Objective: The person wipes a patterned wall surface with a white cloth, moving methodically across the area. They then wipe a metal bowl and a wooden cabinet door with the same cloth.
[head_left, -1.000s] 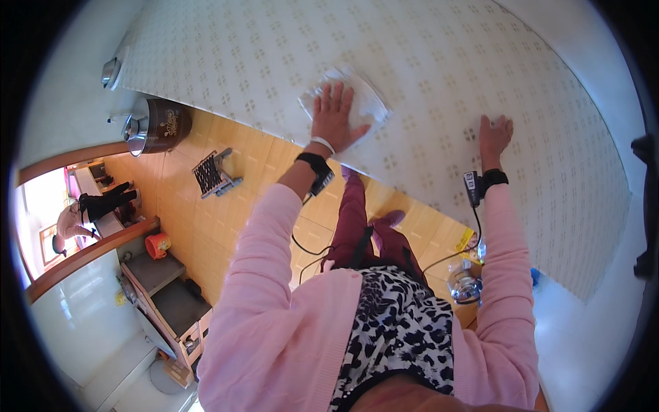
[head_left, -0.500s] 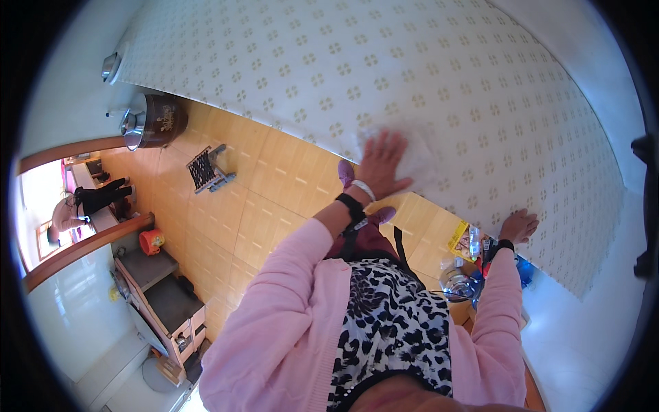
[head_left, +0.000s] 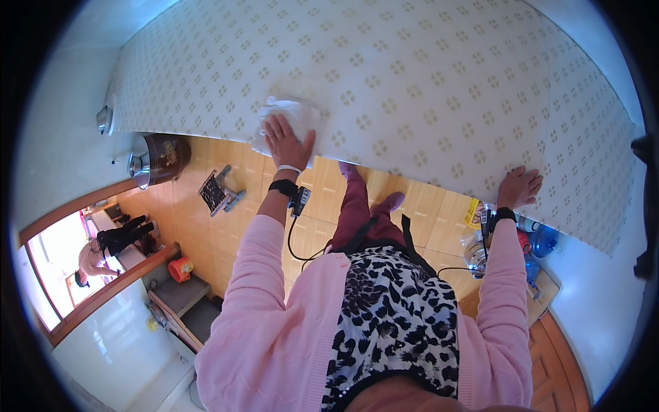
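Left grip: bare left hand (head_left: 288, 141), palm down and opened out, thumb set apart; it presses on the cloth rather than closing round it.
White cloth: folded or bunched, under that palm at the near edge (head_left: 295, 110), left of the bench's middle; its lower corners seem to lap over the edge.
Right grip: bare right hand (head_left: 519, 185), opened out at the near edge, toward the right corner; nothing visible in it, though its underside is hidden.
Cloth risk: with only flat pressure on it, it could slide off the near edge or bunch up.
Cable risk: the black cable (head_left: 295, 240) below the left wrist could catch on the edge if the arm reaches far.
Sheet risk: the patterned sheet (head_left: 412, 89) might ruck up if it is loose; its fastening cannot be told.
Bench: broad, pale, with small greenish flower motifs, walls behind; a metal bowl (head_left: 103, 120) is by its left end.
Floor: yellowish tiles (head_left: 274, 213), with a brown barrel (head_left: 167, 161) and folding stool (head_left: 220, 191).
Right corner: blue-tinted bottles (head_left: 542, 240) below the edge.
Doorway: another person (head_left: 103, 250) bends beyond it.
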Demonstrator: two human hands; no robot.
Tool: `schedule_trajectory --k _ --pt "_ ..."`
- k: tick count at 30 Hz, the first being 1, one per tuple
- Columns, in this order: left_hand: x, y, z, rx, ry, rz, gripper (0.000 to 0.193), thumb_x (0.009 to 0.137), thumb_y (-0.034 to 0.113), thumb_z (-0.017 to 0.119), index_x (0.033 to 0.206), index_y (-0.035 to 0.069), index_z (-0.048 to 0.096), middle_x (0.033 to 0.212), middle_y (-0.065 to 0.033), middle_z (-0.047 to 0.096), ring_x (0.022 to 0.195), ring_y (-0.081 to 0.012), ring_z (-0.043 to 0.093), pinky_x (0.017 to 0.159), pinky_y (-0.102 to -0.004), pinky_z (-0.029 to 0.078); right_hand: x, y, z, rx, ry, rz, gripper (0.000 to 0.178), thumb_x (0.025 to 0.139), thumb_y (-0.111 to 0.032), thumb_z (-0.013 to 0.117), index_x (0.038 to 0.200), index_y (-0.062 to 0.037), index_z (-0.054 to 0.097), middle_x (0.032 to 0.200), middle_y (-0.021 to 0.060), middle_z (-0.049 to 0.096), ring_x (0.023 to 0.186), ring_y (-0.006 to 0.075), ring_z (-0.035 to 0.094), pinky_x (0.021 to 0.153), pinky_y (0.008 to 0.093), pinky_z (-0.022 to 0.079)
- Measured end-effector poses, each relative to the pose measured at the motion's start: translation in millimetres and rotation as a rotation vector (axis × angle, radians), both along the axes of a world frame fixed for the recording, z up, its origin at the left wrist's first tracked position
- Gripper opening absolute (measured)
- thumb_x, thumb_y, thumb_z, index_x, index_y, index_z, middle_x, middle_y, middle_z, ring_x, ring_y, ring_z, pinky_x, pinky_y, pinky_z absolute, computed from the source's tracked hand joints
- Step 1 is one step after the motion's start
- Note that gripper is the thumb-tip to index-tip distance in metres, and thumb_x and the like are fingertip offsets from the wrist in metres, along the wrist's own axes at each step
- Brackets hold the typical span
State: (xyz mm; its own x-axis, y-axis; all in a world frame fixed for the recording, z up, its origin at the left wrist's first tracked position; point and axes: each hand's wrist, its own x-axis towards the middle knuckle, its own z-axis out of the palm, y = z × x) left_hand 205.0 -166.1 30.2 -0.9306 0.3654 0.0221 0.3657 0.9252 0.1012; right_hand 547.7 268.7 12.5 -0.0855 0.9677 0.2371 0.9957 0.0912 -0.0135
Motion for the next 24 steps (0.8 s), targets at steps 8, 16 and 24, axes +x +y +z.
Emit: schedule_trajectory --k 8,16,24 --pt "68 59 12 -0.005 -0.057 -0.245 0.107 0.079 0.062 0.061 0.148 -0.006 0.016 0.156 -0.0288 0.009 0.145 -0.0469 0.004 0.115 -0.057 0.01 3 1 -3 0.049 -0.056 0.017 0.053 0.097 -0.042 0.039 0.138 -0.0077 0.044 0.148 0.0136 0.04 0.138 0.0287 0.034 0.101 0.0588 0.032" --pt "174 174 32 0.195 -0.263 -0.686 0.11 0.072 0.065 0.066 0.148 -0.004 0.024 0.157 -0.0258 0.011 0.146 -0.0445 0.004 0.115 -0.0573 0.011 4 1 -4 0.07 -0.084 0.008 0.054 0.097 -0.042 0.04 0.136 -0.007 0.047 0.146 0.0142 0.042 0.136 0.0295 0.038 0.099 0.059 0.036" --pt "164 179 21 0.182 -0.283 -0.668 0.105 0.075 0.061 0.066 0.148 -0.002 0.025 0.158 -0.0209 0.016 0.147 -0.0383 0.01 0.116 -0.0534 0.012 0 -5 -1 0.062 0.004 -0.006 0.053 0.096 -0.04 0.042 0.136 -0.0056 0.045 0.147 0.0157 0.041 0.138 0.0304 0.035 0.103 0.0603 0.031"
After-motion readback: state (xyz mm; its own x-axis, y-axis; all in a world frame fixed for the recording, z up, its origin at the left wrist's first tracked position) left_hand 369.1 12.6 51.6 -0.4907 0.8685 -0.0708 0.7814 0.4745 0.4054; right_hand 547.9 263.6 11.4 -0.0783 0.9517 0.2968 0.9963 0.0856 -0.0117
